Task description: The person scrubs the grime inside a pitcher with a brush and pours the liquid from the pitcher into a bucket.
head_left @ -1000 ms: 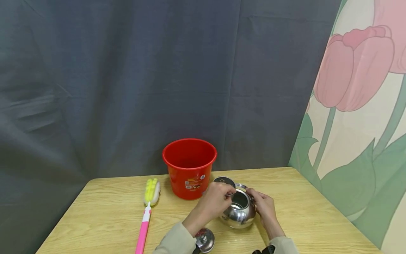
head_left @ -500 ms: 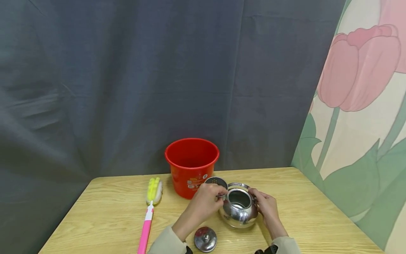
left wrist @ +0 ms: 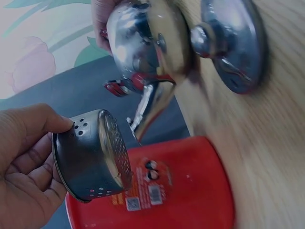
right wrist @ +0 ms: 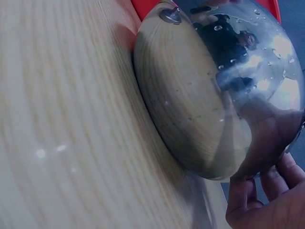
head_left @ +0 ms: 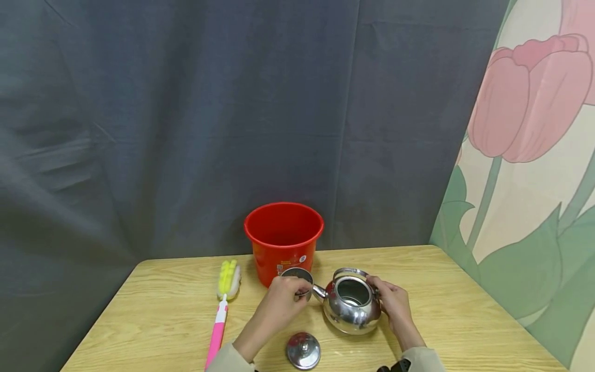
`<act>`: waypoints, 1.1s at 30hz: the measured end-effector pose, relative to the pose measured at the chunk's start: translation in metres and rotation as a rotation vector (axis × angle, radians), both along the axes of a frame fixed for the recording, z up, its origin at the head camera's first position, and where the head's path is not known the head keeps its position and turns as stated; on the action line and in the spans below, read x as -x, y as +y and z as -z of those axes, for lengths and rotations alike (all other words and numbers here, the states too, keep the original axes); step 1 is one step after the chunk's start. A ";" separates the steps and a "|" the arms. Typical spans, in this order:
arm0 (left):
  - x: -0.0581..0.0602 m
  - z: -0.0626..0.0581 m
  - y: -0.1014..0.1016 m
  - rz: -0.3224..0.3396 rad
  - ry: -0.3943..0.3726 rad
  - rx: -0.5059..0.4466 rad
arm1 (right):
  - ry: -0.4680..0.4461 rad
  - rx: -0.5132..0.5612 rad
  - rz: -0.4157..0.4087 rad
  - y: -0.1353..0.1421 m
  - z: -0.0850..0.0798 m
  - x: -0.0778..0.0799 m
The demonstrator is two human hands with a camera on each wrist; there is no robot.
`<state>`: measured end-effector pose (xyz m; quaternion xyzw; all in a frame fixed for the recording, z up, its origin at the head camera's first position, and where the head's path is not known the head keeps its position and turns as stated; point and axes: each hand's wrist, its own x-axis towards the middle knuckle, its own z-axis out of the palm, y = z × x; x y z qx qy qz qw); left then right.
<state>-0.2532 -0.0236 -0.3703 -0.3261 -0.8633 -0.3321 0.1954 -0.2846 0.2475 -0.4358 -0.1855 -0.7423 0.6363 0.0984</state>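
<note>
From the head, the table (head_left: 153, 320) is pale yellow wood with wavy lines. A dark blue-grey curtain (head_left: 209, 129) hangs behind it, and on the right is a wall (head_left: 483, 268) with big pink tulips and green leaves. A red bucket (head_left: 271, 258) stands at the back. A pink-handled brush (head_left: 221, 313) lies on the left, and a shiny lid (head_left: 303, 352) lies near the front. The left hand (head_left: 281, 299) pinches a metal strainer cup (head_left: 299, 273) in front of the bucket. The right hand (head_left: 395, 305) holds the shiny teapot (head_left: 350, 316) by its side, with its top open. From the left wrist, the fingers grip the cup's edge, near its little holes, apart from the spout (left wrist: 151, 107). From the right wrist, bent fingers hold the teapot close to the wood, and drops dot its side.
</note>
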 end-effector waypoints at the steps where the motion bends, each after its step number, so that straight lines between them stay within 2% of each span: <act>1: 0.000 0.001 -0.003 0.001 -0.005 -0.005 | 0.001 0.002 0.000 0.000 0.000 0.000; 13: -0.009 0.018 -0.035 -0.053 -0.102 -0.003 | 0.002 0.013 -0.001 0.000 -0.001 0.002; 23: -0.015 0.028 -0.048 -0.054 -0.184 0.017 | 0.004 0.025 0.001 0.000 -0.001 0.000; 33: -0.022 0.037 -0.057 -0.055 -0.198 0.075 | 0.000 0.022 -0.002 0.000 -0.001 0.000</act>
